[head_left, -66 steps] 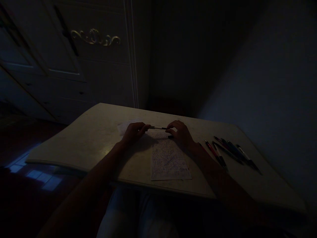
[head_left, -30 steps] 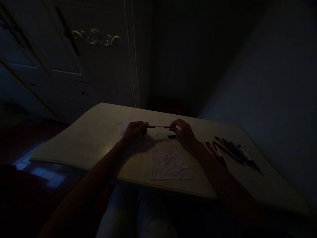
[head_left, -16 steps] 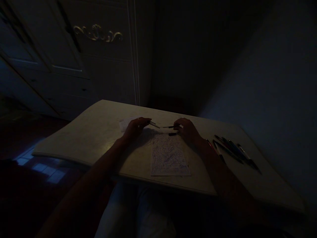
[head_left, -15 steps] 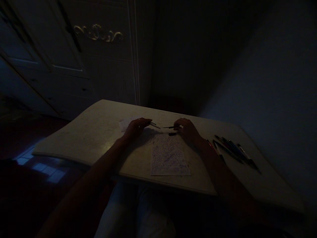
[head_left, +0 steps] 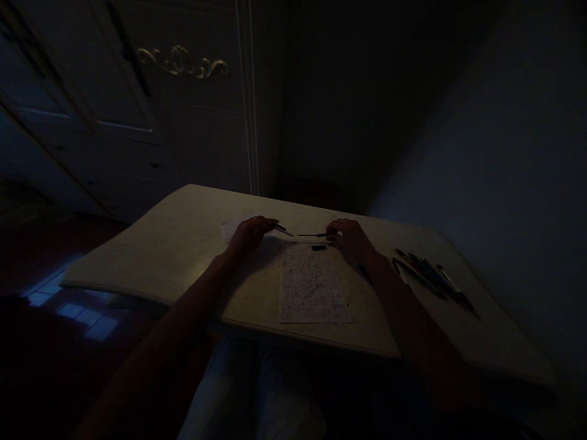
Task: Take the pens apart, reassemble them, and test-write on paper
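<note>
Pinching a slim pale-and-dark barrel in the left hand, with grip closed on its left end, just above the table. Angled slightly down to the right at the free end. Pinching a thin dark rod, likely a refill, in the right hand, with grip closed on the thicker black end. Pointed left, almost level, toward the barrel's free end; too dark to tell if touching or just apart.

Probably light, both. Likely stiff and smooth plastic for the barrel, maybe a little slippery; probably bendy and easier to damage for the rod. Best to hold the barrel along its body and the rod by its thick end, away from the thin part.

Lying below the rod, near the right hand: a short black cap. Lying flat in front: scribbled paper. Partly behind the left hand: another sheet. Grouped loosely at right: several pens.

Pale and smudged on top, for the table. Very dim all round: panelled cupboard with gold ornament ahead left, plain wall at right, light patches on the floor at left.
</note>
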Motion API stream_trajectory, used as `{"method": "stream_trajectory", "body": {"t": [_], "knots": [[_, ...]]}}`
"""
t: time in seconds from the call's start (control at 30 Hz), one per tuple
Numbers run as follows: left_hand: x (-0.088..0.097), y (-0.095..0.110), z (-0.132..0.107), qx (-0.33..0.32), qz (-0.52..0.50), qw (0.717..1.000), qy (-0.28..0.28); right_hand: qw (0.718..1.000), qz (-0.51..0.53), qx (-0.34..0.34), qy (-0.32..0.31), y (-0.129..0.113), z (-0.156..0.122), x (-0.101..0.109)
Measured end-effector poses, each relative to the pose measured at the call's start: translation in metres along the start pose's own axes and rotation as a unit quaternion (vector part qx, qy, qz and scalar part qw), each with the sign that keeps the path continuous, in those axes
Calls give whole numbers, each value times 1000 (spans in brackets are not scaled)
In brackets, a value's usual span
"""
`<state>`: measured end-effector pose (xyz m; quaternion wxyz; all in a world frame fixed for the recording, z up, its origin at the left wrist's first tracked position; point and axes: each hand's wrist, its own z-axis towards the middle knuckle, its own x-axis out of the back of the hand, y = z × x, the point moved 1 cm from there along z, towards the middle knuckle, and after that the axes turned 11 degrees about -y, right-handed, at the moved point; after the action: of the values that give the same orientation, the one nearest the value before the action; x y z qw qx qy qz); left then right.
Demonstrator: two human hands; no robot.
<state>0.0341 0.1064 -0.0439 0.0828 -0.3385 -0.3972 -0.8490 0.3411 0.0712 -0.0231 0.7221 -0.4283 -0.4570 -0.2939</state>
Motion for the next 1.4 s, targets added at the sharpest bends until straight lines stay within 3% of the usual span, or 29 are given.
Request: {"method": "stream_trajectory", "body": {"t": [0.3, 0.47, 0.63, 1.2, 1.4], "knots": [[3, -2, -2, 24, -12, 1000, -16, 998, -19, -52, -20, 4, -4, 2], [7, -1, -2, 24, -26, 999, 1, 998, -21, -56, -20, 9, -5, 2], [7, -1, -3, 26, -46, 999, -15, 997, -22, -62, -31, 10, -5, 2], [6, -1, -2, 43, -92, 994, 32, 990, -87, -78, -77, 0, -5, 7], [9, 2, -1, 42, -102, 994, 25, 983, -134, -87, -93, -5, -3, 9]]}}
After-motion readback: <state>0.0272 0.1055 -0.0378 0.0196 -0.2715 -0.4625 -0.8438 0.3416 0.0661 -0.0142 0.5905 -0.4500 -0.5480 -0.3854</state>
